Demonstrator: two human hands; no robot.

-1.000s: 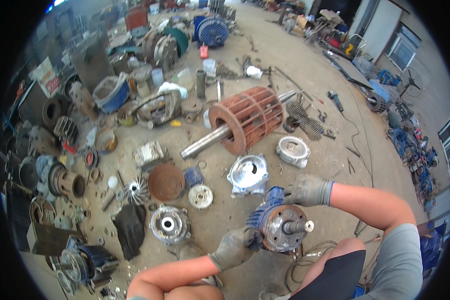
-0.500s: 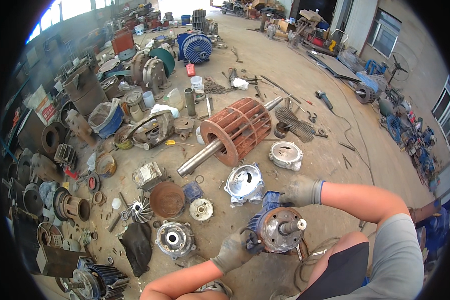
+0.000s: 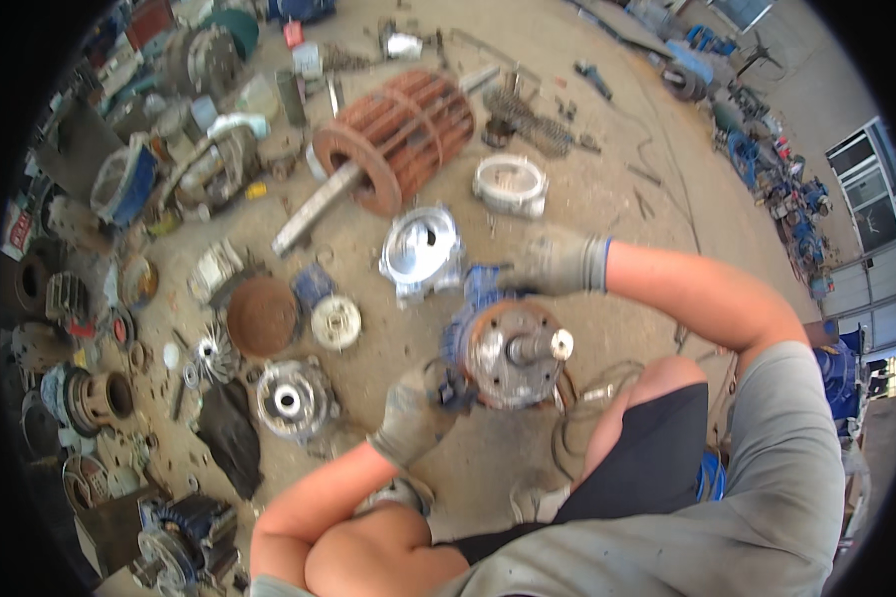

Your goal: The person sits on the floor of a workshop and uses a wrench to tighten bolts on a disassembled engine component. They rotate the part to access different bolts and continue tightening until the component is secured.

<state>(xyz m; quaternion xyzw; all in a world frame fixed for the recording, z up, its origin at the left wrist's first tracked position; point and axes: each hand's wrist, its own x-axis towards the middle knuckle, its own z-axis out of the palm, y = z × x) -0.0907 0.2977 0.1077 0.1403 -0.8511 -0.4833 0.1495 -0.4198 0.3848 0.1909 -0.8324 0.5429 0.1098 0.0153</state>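
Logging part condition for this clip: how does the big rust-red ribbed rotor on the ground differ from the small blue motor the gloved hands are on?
The rust-red ribbed rotor lies bare and untouched; the small blue motor stands shaft-up between the left hand and right hand. The rotor is far larger. Both have a steel shaft.

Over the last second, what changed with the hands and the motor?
Mostly the head camera tipped down, so the whole floor slid up in the picture. The left hand and right hand, both gloved, kept their grip on the blue motor; nothing was let go. The big rusty rotor and the silver end cover stayed put.
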